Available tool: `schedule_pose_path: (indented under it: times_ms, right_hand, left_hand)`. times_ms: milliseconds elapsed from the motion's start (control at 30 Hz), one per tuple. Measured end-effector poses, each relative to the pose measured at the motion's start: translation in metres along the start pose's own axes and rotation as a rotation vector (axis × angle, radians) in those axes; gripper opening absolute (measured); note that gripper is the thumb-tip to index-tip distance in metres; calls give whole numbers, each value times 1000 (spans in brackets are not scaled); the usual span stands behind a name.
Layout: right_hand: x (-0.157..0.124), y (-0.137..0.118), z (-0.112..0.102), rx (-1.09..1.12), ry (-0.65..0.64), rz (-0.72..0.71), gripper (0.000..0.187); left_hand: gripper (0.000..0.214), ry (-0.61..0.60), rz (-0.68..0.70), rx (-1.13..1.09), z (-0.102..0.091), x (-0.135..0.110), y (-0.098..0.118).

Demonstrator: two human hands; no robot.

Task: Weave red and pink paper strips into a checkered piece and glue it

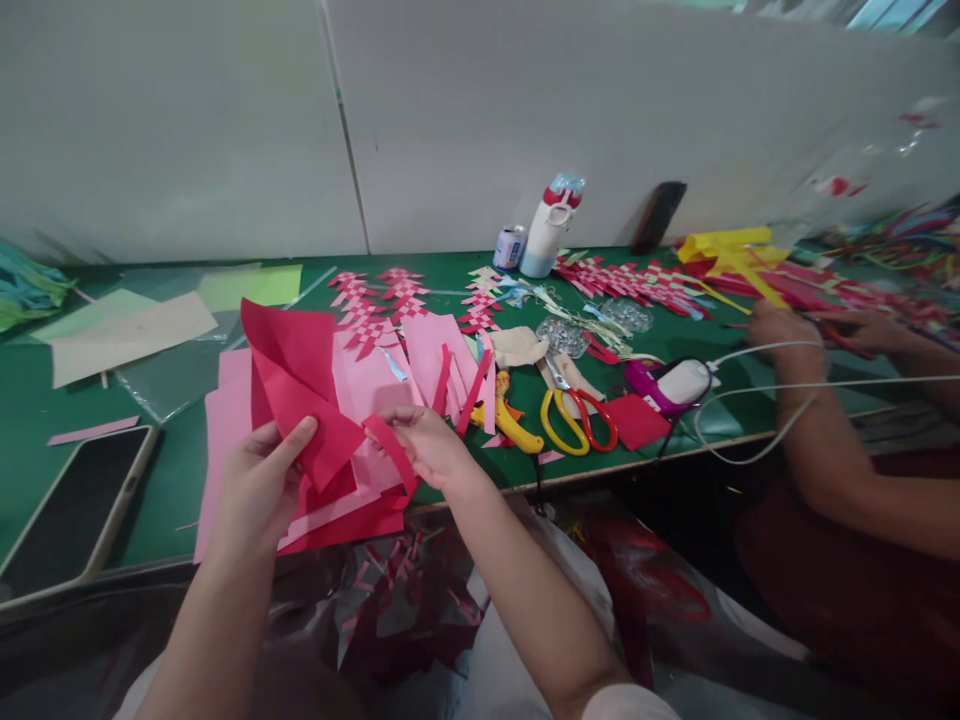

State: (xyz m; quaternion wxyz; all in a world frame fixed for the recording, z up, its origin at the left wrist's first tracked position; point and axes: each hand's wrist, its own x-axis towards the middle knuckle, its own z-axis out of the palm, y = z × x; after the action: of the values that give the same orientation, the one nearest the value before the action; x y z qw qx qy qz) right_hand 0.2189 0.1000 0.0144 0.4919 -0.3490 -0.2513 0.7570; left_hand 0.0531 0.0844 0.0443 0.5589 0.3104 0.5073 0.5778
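My left hand point(259, 485) grips a stack of red and pink paper sheets point(300, 400) at the near edge of the green table point(45, 400), thumb on top of the red sheet. My right hand point(427, 445) pinches a curled red paper strip point(390, 445) just to the right of that stack. More pink sheets with cut strips point(442, 365) lie behind my hands.
A phone point(75, 505) lies at the near left. Scissors point(577, 415), a yellow tool point(514, 420), woven paper pieces point(375, 300), a white bottle point(546, 230), a small can point(510, 247) and a corded white device point(679, 382) sit further right. Another person's arms point(817, 420) work at the right.
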Motion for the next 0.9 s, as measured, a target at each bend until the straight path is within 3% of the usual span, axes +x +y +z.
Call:
schedule_pose_path:
  times_ms: [233, 667, 900]
  right_hand:
    - [3, 3, 0, 45, 81, -37, 36]
    - [1, 1, 0, 116, 54, -92, 28]
    - [0, -2, 2, 136, 64, -120, 27]
  left_hand:
    - [18, 26, 4, -31, 1, 0, 0]
    - [25, 33, 8, -36, 2, 0, 0]
    - [17, 62, 0, -50, 4, 0, 3]
